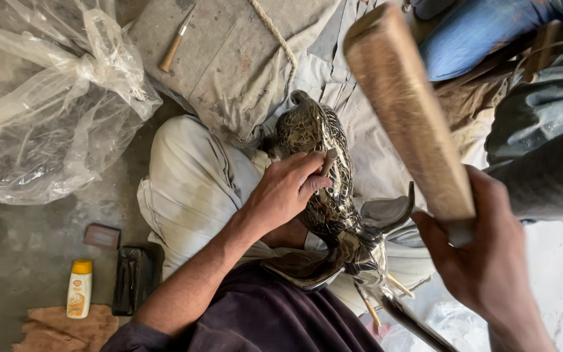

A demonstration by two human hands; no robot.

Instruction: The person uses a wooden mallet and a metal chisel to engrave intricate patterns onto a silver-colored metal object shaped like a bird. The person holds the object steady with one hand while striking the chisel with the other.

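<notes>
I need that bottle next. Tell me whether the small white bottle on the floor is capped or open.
Capped. The white bottle lies on the floor with its yellow cap on, beside a brown cloth.

Carved figure (324,173): dark brown, covered in pale incised scale pattern; wooden mallet (406,111): tan-brown; bottle (79,288) at 8 o'clock: white body, yellow cap; plastic bag (40,104) at 10 o'clock: clear.

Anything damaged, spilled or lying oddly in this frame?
Nothing looks broken or spilled. The left hand holds a small tool against the dark carved animal figure on the lap, and the right hand raises a wooden mallet, blurred. One chisel lies loose on the grey cloth, apart from the work.
</notes>
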